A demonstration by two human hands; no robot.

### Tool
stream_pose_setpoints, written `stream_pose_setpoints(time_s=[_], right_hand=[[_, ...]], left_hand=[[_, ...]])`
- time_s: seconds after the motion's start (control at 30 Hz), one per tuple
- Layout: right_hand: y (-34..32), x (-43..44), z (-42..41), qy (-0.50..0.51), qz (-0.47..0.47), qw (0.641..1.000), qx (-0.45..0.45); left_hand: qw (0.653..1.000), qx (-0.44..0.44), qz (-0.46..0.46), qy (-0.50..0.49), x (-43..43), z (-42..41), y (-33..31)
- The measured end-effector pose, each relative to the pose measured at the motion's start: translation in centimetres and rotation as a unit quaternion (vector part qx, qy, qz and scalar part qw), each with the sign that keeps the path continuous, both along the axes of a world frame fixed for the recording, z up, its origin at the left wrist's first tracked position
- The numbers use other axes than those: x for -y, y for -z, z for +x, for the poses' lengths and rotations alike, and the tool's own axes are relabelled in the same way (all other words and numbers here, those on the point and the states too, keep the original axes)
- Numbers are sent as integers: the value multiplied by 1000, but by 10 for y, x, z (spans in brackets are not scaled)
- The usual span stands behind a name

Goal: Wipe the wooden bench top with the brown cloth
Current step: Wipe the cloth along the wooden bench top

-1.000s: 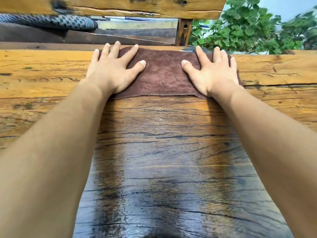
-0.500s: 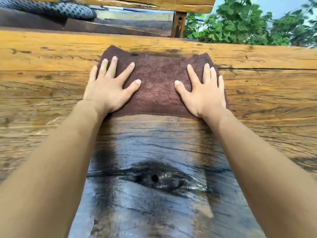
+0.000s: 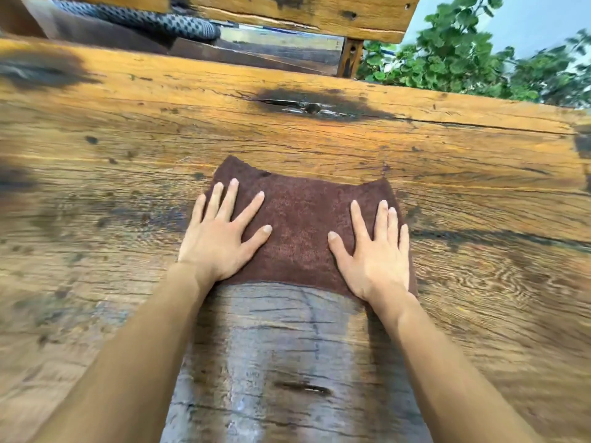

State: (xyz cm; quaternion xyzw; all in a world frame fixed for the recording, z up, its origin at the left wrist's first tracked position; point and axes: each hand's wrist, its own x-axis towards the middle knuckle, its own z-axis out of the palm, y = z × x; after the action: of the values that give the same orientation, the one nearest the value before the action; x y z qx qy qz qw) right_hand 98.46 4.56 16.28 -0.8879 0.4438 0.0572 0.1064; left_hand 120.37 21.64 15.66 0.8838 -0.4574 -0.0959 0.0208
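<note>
On the wooden desk point(image 3: 447, 193), I press my left hand point(image 3: 220, 241) and right hand point(image 3: 374, 254) flat, fingers point(image 3: 252, 207) released and splayed, onto the brown cloth point(image 3: 300, 225).

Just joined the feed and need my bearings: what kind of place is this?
Probably outdoors, a garden or patio seating area. Leafy green plants and pale sky show beyond a rough wooden bench top, with a plank backrest behind. Both hands press a brown cloth flat on it.

Cloth point(image 3: 300, 231) flat on bench top point(image 3: 479, 257), L hand point(image 3: 220, 244) on cloth's left, R hand point(image 3: 374, 260) on right
</note>
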Motion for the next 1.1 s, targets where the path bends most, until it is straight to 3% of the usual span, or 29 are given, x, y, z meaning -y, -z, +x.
stream_pose_setpoints(time_s=[0.63,1.1], right_hand=[[-10,-230,-171,-8,15,999,39],[-14,-290,-208,-17,-22,997,70]], left_hand=[[999,-11,11,-39,-233,-191,-13],[997,-22,-4,-67,-292,-233,-17]])
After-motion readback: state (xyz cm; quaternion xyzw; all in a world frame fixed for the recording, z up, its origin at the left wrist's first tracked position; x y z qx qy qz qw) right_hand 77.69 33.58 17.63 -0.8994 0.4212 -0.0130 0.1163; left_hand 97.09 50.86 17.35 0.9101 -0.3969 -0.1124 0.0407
